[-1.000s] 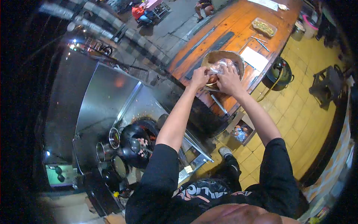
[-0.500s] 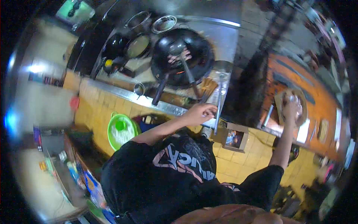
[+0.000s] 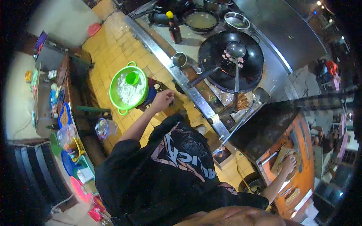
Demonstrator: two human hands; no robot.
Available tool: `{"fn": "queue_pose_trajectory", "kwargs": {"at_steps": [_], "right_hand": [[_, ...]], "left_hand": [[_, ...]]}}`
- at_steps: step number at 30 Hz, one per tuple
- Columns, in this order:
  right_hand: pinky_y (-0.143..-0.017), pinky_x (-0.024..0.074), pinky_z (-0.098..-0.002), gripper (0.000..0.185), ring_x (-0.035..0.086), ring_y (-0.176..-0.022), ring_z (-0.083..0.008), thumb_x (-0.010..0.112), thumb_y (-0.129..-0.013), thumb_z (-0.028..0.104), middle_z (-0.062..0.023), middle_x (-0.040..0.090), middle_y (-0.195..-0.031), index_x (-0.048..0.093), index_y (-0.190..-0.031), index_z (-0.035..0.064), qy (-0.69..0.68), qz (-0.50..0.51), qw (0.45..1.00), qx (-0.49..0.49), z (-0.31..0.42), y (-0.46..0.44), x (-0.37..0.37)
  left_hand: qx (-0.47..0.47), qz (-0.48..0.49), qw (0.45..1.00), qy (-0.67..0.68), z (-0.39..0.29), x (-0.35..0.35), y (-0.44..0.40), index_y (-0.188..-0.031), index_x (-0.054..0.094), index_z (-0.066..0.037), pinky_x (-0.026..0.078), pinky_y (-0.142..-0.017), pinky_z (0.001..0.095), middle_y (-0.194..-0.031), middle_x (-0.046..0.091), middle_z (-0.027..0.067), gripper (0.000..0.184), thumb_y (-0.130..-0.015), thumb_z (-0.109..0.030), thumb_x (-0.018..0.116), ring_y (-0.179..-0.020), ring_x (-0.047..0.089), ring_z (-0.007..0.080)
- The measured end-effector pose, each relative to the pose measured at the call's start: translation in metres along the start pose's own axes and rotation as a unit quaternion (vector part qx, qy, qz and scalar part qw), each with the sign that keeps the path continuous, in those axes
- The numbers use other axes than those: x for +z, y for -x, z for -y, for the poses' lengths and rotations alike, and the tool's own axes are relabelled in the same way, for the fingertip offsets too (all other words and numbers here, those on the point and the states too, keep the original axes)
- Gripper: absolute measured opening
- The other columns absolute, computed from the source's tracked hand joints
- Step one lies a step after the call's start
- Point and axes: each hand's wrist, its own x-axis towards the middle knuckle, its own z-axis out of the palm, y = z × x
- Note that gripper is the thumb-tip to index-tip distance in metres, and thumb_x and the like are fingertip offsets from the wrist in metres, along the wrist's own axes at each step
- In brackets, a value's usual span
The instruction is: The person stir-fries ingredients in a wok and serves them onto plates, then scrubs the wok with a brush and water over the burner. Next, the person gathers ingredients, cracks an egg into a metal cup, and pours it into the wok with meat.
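Observation:
My left hand (image 3: 163,100) hangs in the air between the stove and a green basin (image 3: 112,91), its fingers curled in with nothing visible in them. The basin holds white powder and a small green cup (image 3: 132,78). Over on the orange table, my right hand (image 3: 289,164) reaches down onto a tan, rounded piece (image 3: 279,155) that looks like a wooden board or paper. Its fingers are bent, and what they grip is hidden. A black wok (image 3: 211,56) on the stove contains small pink pieces of food, with a ladle (image 3: 236,50) resting in it.
Around the wok are a pan of liquid (image 3: 201,20), a sauce bottle with a yellow cap (image 3: 174,28), a strainer (image 3: 236,21) and a small metal cup (image 3: 179,59). A long-handled tool (image 3: 243,122) juts past the stove's edge. A cardboard box (image 3: 222,156) sits on the floor.
The view has swung round to the left. My left hand has moved from the stove's front edge toward the green basin. My right hand stays over the tan piece.

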Motion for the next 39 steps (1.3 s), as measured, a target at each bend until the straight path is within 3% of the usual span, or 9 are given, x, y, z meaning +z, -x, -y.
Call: {"fn": "queue_pose_trajectory", "kwargs": {"at_steps": [3, 9, 12, 15, 26, 32, 35, 36, 39], "right_hand": [[-0.105, 0.0285, -0.0448, 0.050, 0.032, -0.129, -0.0323, 0.038, -0.090, 0.033, -0.0093, 0.031, -0.143, 0.031, -0.137, 0.0159, -0.059, -0.040, 0.997, 0.030, -0.002, -0.020, 0.013], [-0.101, 0.0327, -0.0499, 0.048, 0.034, -0.127, -0.0365, 0.036, -0.092, 0.035, -0.0124, 0.036, -0.140, 0.033, -0.138, 0.0193, 0.171, -0.092, 0.980, -0.055, 0.005, -0.013, 0.038], [-0.104, 0.0283, -0.0507, 0.054, 0.030, -0.130, -0.0373, 0.042, -0.089, 0.038, -0.0125, 0.034, -0.141, 0.031, -0.138, 0.0180, 0.082, -0.146, 0.984, -0.057, -0.014, -0.059, 0.070], [-0.108, 0.0238, -0.0460, 0.051, 0.024, -0.134, -0.0293, 0.034, -0.092, 0.040, -0.0088, 0.026, -0.145, 0.030, -0.138, 0.0176, 0.011, 0.025, 0.999, 0.046, 0.007, -0.029, 0.023], [-0.106, 0.0265, -0.0461, 0.053, 0.023, -0.134, -0.0288, 0.040, -0.090, 0.043, -0.0089, 0.025, -0.145, 0.031, -0.137, 0.0207, -0.001, 0.074, 0.997, 0.005, 0.021, 0.044, -0.050], [-0.088, 0.0429, -0.0483, 0.047, 0.047, -0.113, -0.0359, 0.056, -0.079, 0.035, -0.0179, 0.044, -0.129, 0.050, -0.124, 0.0217, -0.165, -0.152, 0.974, 0.018, -0.025, -0.047, 0.076], [-0.082, 0.0444, -0.0478, 0.050, 0.053, -0.099, -0.0339, 0.063, -0.074, 0.032, -0.0170, 0.051, -0.117, 0.053, -0.122, 0.0265, -0.146, -0.090, 0.984, -0.041, -0.024, -0.019, 0.036], [-0.076, 0.0445, -0.0475, 0.055, 0.055, -0.089, -0.0331, 0.065, -0.073, 0.038, -0.0176, 0.056, -0.105, 0.052, -0.125, 0.0262, -0.156, -0.205, 0.954, -0.151, -0.055, -0.049, 0.090], [-0.074, 0.0445, -0.0469, 0.062, 0.056, -0.084, -0.0332, 0.066, -0.072, 0.040, -0.0190, 0.058, -0.097, 0.049, -0.129, 0.0233, -0.156, -0.325, 0.913, -0.190, -0.049, -0.016, 0.057]], "left_hand": [[-0.015, -0.038, 0.999, -0.005, 0.026, -0.014, -0.003, -0.098, 0.058, -0.001, 0.051, -0.067, 0.0331, -0.089, 0.065, 0.0145, 0.020, -0.080, -0.009, 0.061, -0.076, 0.065, 0.0249], [0.001, -0.100, 0.995, 0.022, 0.045, -0.018, 0.012, -0.100, 0.058, 0.001, 0.052, -0.070, 0.0354, -0.088, 0.065, 0.0147, 0.022, -0.079, -0.007, 0.060, -0.079, 0.065, 0.0271], [-0.016, -0.101, 0.994, 0.042, 0.069, -0.004, 0.020, -0.104, 0.056, -0.001, 0.051, -0.072, 0.0356, -0.093, 0.064, 0.0171, 0.027, -0.079, -0.009, 0.063, -0.083, 0.064, 0.0280], [-0.026, -0.107, 0.992, 0.068, 0.077, 0.002, 0.032, -0.104, 0.056, -0.001, 0.051, -0.075, 0.0357, -0.097, 0.063, 0.0171, 0.027, -0.079, -0.009, 0.062, -0.085, 0.064, 0.0278], [-0.053, -0.110, 0.992, 0.041, 0.084, -0.014, 0.028, -0.097, 0.058, 0.001, 0.051, -0.071, 0.0346, -0.088, 0.063, 0.0156, 0.020, -0.079, -0.007, 0.061, -0.082, 0.063, 0.0279], [-0.007, -0.046, 0.998, -0.049, 0.081, -0.028, -0.026, -0.100, 0.059, -0.003, 0.050, -0.074, 0.0366, -0.089, 0.064, 0.0153, 0.021, -0.079, -0.010, 0.060, -0.082, 0.064, 0.0310], [0.038, -0.076, 0.993, -0.082, 0.090, -0.031, -0.056, -0.099, 0.060, -0.004, 0.050, -0.073, 0.0354, -0.088, 0.065, 0.0165, 0.022, -0.078, -0.011, 0.060, -0.083, 0.064, 0.0307], [0.025, -0.076, 0.993, -0.086, 0.080, -0.038, -0.066, -0.099, 0.060, -0.004, 0.050, -0.073, 0.0352, -0.088, 0.065, 0.0158, 0.022, -0.078, -0.012, 0.061, -0.083, 0.064, 0.0293], [0.010, -0.055, 0.995, -0.083, 0.089, -0.049, -0.108, -0.101, 0.061, -0.006, 0.050, -0.072, 0.0362, -0.086, 0.066, 0.0138, 0.024, -0.078, -0.015, 0.063, -0.080, 0.065, 0.0270]]}}
